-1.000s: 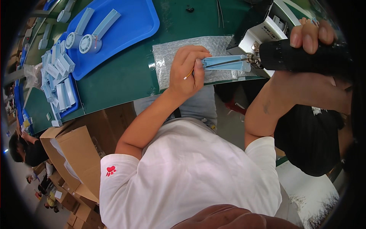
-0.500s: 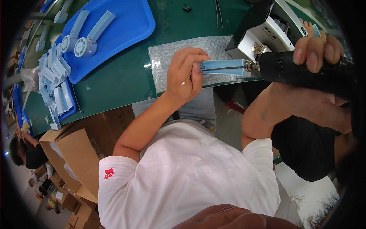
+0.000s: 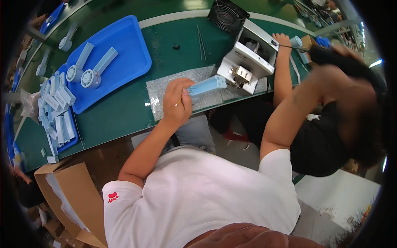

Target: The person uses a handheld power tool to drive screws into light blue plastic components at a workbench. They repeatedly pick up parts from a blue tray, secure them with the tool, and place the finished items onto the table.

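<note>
My left hand is closed around one end of a light blue plastic handle shell, held above the bubble wrap with its far end pointing right. A thin yellow wire with a small connector hangs by my fingers. At the upper right, my right hand, blurred, grips a black electric screwdriver. Its bit points left, apart from the shell. Left of the driver stands a silver screw feeder, its metal front close to the shell's end.
A blue tray bears two light blue fan bodies. Beside it lies a pile of light blue plastic parts. A black fan stands behind the feeder. A co-worker's hand rests right of it. An open cardboard box stands below the table.
My right hand has drawn the screwdriver away from the shell's end, up and to the right. My left hand still holds the shell, now tilted and lower left in view. The view itself has shifted.
</note>
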A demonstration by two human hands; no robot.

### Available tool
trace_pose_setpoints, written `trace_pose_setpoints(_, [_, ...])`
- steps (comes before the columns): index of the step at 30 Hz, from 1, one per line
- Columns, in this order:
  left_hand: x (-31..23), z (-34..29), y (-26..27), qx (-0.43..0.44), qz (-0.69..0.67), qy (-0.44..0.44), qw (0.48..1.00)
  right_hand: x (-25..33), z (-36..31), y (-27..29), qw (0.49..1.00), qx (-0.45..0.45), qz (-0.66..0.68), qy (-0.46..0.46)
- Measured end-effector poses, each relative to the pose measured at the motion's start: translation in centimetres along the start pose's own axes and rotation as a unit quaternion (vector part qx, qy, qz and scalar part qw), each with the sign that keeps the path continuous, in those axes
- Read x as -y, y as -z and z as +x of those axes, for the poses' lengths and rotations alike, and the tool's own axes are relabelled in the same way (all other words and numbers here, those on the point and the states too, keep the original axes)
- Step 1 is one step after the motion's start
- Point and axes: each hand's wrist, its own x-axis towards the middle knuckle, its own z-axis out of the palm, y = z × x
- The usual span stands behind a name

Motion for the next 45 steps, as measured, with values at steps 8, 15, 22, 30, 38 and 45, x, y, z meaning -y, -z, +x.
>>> trace_pose_setpoints(8, [0.8,-0.5,-0.1,0.009,0.015,-0.012,1.000,2.8,-2.7,1.4,0.989,0.089,-0.109,0.042])
trace_pose_setpoints(15, [0.9,-0.7,-0.1,0.020,0.005,-0.007,1.000,1.5,-7.4,-7.4,0.988,0.099,-0.115,-0.043])
trace_pose_setpoints(22, [0.6,-0.3,-0.2,0.023,-0.005,-0.015,1.000,1.7,-8.2,-0.7,0.921,0.023,0.143,-0.362])
trace_pose_setpoints(30, [0.9,-0.5,0.3,0.027,0.010,-0.019,0.999,2.5,-8.1,-3.5,0.941,0.069,0.158,-0.293])
trace_pose_setpoints(38, [1.0,-0.5,0.4,0.032,0.004,-0.016,0.999,1.0,-10.2,-2.7,0.951,0.065,0.132,-0.271])
trace_pose_setpoints(45, [1.1,-0.4,0.2,0.033,0.005,-0.017,0.999,0.4,-11.5,-3.2,0.953,0.083,0.160,-0.245])
